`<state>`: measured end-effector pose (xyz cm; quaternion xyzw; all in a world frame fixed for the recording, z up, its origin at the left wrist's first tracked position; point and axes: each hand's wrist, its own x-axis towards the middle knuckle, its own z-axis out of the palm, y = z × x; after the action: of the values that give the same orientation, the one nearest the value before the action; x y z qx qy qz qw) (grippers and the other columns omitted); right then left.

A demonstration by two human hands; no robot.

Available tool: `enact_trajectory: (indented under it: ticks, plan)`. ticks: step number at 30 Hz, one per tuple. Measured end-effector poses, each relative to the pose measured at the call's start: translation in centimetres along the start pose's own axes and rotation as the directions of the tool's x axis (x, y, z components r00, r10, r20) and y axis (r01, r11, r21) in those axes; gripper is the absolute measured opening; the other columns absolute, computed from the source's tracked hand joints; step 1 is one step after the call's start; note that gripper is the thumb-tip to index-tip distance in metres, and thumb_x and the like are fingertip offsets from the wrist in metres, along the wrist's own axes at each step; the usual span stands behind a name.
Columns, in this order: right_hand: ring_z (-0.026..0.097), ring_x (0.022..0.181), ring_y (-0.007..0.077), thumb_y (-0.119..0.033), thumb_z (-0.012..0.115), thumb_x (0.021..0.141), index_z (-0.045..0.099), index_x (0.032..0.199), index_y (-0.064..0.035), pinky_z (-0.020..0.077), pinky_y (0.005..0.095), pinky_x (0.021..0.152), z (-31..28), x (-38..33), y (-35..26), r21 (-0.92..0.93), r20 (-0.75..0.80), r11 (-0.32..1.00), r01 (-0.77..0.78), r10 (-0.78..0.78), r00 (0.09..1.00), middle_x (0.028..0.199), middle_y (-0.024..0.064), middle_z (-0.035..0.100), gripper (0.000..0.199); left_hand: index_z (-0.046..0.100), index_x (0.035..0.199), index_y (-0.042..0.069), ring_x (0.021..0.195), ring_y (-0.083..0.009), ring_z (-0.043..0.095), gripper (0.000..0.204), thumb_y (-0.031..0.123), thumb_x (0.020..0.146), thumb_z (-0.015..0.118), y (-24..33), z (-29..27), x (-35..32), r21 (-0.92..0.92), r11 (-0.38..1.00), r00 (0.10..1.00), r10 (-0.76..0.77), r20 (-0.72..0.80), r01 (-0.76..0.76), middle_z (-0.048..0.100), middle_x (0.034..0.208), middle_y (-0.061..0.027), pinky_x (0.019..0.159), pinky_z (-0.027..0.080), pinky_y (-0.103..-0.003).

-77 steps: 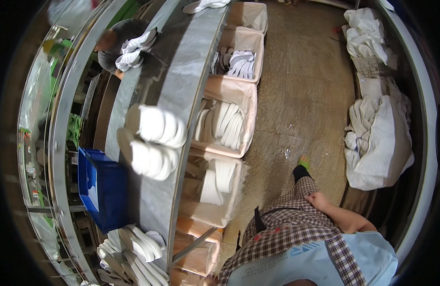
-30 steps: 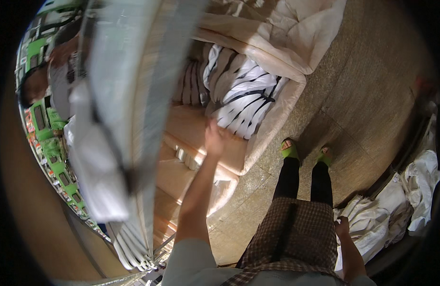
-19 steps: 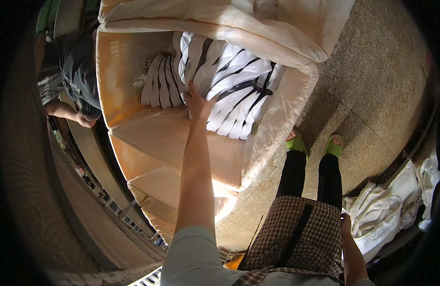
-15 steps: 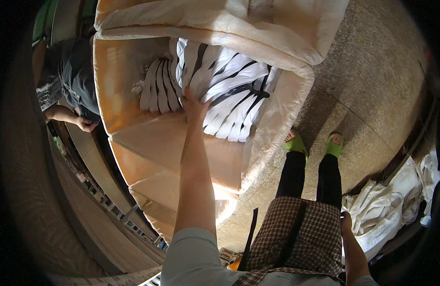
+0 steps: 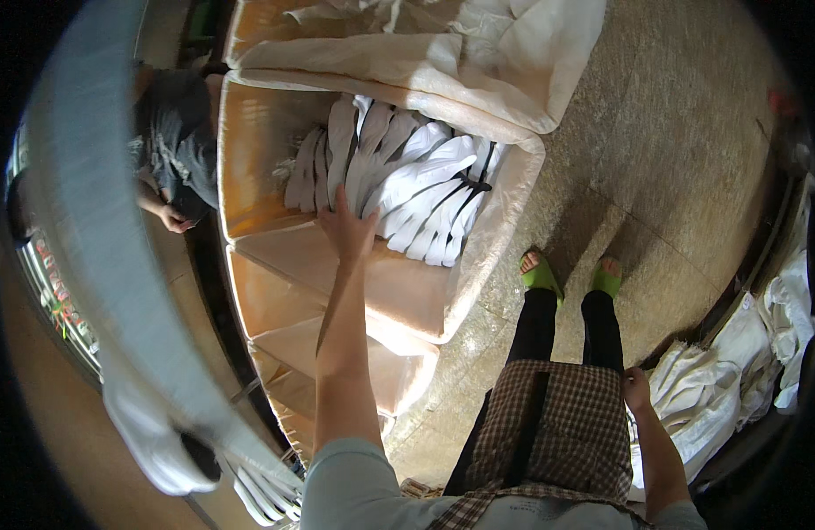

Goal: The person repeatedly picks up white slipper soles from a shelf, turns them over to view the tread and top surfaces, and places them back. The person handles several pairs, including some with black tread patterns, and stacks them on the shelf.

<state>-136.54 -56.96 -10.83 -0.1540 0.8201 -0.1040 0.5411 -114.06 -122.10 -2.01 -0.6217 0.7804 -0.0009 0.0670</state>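
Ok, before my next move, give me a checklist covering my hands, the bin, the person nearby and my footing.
1. Left hand at the sole-shaped pieces in the lined bin: ok.
2. Firm grip on a piece: cannot tell; the hand hides it.
3. Pieces all lined up one way: not ok; they fan out at different angles.
4. Right hand out of the bin: ok, beside the checked apron.
5. Co-worker's hand out of the bin: ok, beyond its left wall.
6. Green sandals on the floor: ok.
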Motion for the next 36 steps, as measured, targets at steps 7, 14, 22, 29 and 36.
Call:
enact_trajectory:
  ticks: [7,14,22,29,36]
  plan:
    - [0.059,0.099,0.0249,-0.022,0.057,0.089,0.05,0.121,-0.0028,0.0465,0.0366,0.085,-5.8,0.2,-12.5,0.385,-0.025,0.893,0.232,-0.241,0.97,0.107,0.0132,0.059,0.038,0.041,0.133,0.008,0.104,-0.0427,0.047,0.084,0.027,0.061,0.081,0.9,-12.9,-15.5,-0.369,0.912,0.984,-0.171,0.051,0.178,0.045,0.112,-0.0278,0.083,0.046,-0.047]
    - [0.048,0.117,0.0279,-0.021,0.065,0.085,0.021,0.144,-0.0094,0.0409,0.0434,0.093,-14.0,-5.7,-24.4,0.947,0.309,0.227,-0.228,-0.446,0.84,0.134,0.0142,0.043,0.075,0.044,0.13,0.01,0.109,-0.0404,0.046,0.087,0.022,0.054,0.085,5.6,-25.6,-34.7,-0.364,0.93,0.99,0.004,0.143,0.049,0.038,0.118,-0.0247,0.089,0.045,-0.046]
    - [0.047,0.119,0.0267,-0.022,0.064,0.086,0.02,0.145,-0.0103,0.0396,0.0422,0.095,-17.9,-16.0,-33.0,0.888,0.444,0.422,-0.181,-0.689,0.573,0.137,0.013,0.039,0.074,0.049,0.128,0.026,0.102,-0.0386,0.051,0.068,0.024,0.066,0.075,1.9,-34.2,-43.5,-0.251,0.735,0.716,0.424,-0.554,-0.63,0.051,0.112,-0.0213,0.083,0.046,-0.05]
    - [0.045,0.12,0.0257,-0.023,0.062,0.087,0.019,0.145,-0.0111,0.0385,0.0412,0.097,-16.1,-23.2,-42.6,0.808,0.556,0.589,0.027,-0.775,0.3,0.139,0.012,0.036,0.074,0.039,0.125,0.008,0.108,-0.0421,0.051,0.052,0.04,0.087,0.054,-7.8,-36.0,-39.8,-0.11,0.805,0.589,0.326,-0.74,-0.583,0.05,0.119,-0.0225,0.099,0.032,-0.059]
    - [0.044,0.122,0.0247,-0.024,0.061,0.088,0.018,0.146,-0.0118,0.0374,0.0401,0.099,-11.2,-28.9,-46.3,0.701,0.682,0.692,0.173,-0.721,0.126,0.142,0.011,0.033,0.073,0.039,0.125,0.0,0.117,-0.0358,0.05,0.071,0.045,0.076,0.062,-12.5,-37.5,-40.1,-0.316,0.703,0.686,0.331,-0.648,-0.638,0.052,0.124,-0.0213,0.108,0.025,-0.053]
